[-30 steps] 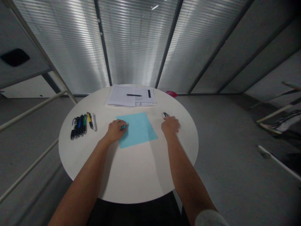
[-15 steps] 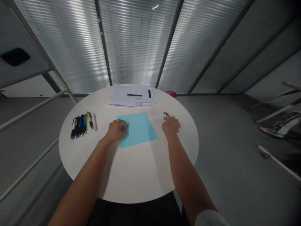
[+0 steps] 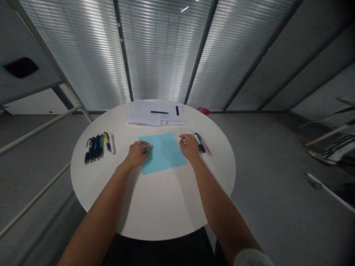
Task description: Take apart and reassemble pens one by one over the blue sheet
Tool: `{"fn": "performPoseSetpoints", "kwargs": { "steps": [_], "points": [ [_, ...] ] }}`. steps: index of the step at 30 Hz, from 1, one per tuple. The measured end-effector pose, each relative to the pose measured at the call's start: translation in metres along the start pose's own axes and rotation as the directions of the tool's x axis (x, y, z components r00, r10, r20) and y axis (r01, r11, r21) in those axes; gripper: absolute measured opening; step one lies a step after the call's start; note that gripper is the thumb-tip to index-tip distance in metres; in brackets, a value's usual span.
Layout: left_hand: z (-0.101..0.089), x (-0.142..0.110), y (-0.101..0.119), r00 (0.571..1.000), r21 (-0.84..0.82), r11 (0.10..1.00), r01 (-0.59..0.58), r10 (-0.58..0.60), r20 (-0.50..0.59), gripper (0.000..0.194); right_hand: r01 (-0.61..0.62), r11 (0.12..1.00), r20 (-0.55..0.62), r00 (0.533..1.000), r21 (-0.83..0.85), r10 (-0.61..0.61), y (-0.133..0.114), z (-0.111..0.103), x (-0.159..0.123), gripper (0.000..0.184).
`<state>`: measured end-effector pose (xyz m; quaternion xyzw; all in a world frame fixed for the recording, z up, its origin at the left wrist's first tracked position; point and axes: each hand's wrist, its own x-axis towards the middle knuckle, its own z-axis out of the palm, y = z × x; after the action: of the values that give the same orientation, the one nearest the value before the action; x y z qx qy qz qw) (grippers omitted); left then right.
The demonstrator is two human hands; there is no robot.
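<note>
Small teal object [image 3: 147, 149], type unclear, in left hand [image 3: 135, 153], thumb and fingers closed on it; lies over left part of light-blue paper sheet [image 3: 165, 153], mid-table. Object's long axis roughly left-right, visible end pointing right, slightly far. Sheet squarish, side edges running near-far, a bit skewed. Right hand [image 3: 189, 146] half curled, narrow gap at fingertips, by sheet's right edge; contact can't tell. Just right of it: black-grip pens [image 3: 202, 147], pink stick [image 3: 206, 146], pointing near-far. Table's left: pen row [image 3: 93, 149]. Far side: printed papers [image 3: 142, 112], black pen [image 3: 159, 112] on top, lying left-right.
</note>
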<state>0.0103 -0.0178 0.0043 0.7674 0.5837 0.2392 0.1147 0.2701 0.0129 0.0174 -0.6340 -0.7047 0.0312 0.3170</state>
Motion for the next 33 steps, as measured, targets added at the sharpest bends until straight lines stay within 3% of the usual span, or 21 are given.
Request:
{"fn": "performPoseSetpoints", "kwargs": {
  "steps": [3, 5, 6, 9, 10, 12, 16, 20, 25, 33],
  "points": [
    [-0.005, 0.000, 0.002, 0.999, 0.009, 1.000, 0.025, -0.024, -0.030, 0.028, 0.108, 0.990, 0.114, 0.986, 0.091, -0.118, -0.007, 0.014, -0.004, 0.029],
    [-0.011, -0.002, 0.002, 0.987, 0.052, 0.993, 0.110, -0.103, -0.124, 0.027, 0.126, 0.986, 0.163, 0.976, 0.107, -0.142, -0.008, 0.020, -0.006, 0.026],
    [-0.014, -0.002, 0.002, 0.963, 0.082, 0.979, 0.184, -0.163, -0.215, 0.027, 0.131, 0.986, 0.176, 0.973, 0.107, -0.149, -0.007, 0.022, -0.006, 0.025],
    [-0.023, -0.005, -0.003, 0.823, 0.079, 0.907, 0.413, -0.335, -0.459, 0.029, 0.151, 0.983, 0.183, 0.968, 0.108, -0.169, -0.005, 0.024, -0.007, 0.023],
    [-0.025, -0.006, -0.005, 0.782, 0.065, 0.879, 0.473, -0.385, -0.490, 0.028, 0.154, 0.982, 0.184, 0.968, 0.107, -0.172, -0.005, 0.024, -0.007, 0.022],
    [-0.026, -0.007, -0.008, 0.750, 0.052, 0.839, 0.542, -0.455, -0.481, 0.029, 0.151, 0.983, 0.194, 0.967, 0.100, -0.168, -0.005, 0.022, -0.007, 0.022],
    [-0.025, -0.007, -0.009, 0.795, 0.044, 0.845, 0.532, -0.482, -0.368, 0.031, 0.134, 0.987, 0.207, 0.967, 0.084, -0.149, -0.007, 0.021, -0.007, 0.022],
    [-0.023, -0.006, -0.010, 0.824, 0.054, 0.881, 0.470, -0.416, -0.385, 0.029, 0.140, 0.986, 0.209, 0.966, 0.086, -0.155, -0.008, 0.021, -0.007, 0.022],
    [-0.024, -0.006, -0.017, 0.783, 0.035, 0.870, 0.491, -0.424, -0.456, 0.030, 0.141, 0.986, 0.211, 0.965, 0.087, -0.156, -0.007, 0.022, -0.007, 0.022],
    [-0.032, -0.011, -0.019, 0.720, 0.068, 0.787, 0.613, -0.522, -0.458, 0.042, 0.157, 0.984, 0.207, 0.963, 0.088, -0.172, -0.007, 0.020, -0.007, 0.022]
  ]
}}
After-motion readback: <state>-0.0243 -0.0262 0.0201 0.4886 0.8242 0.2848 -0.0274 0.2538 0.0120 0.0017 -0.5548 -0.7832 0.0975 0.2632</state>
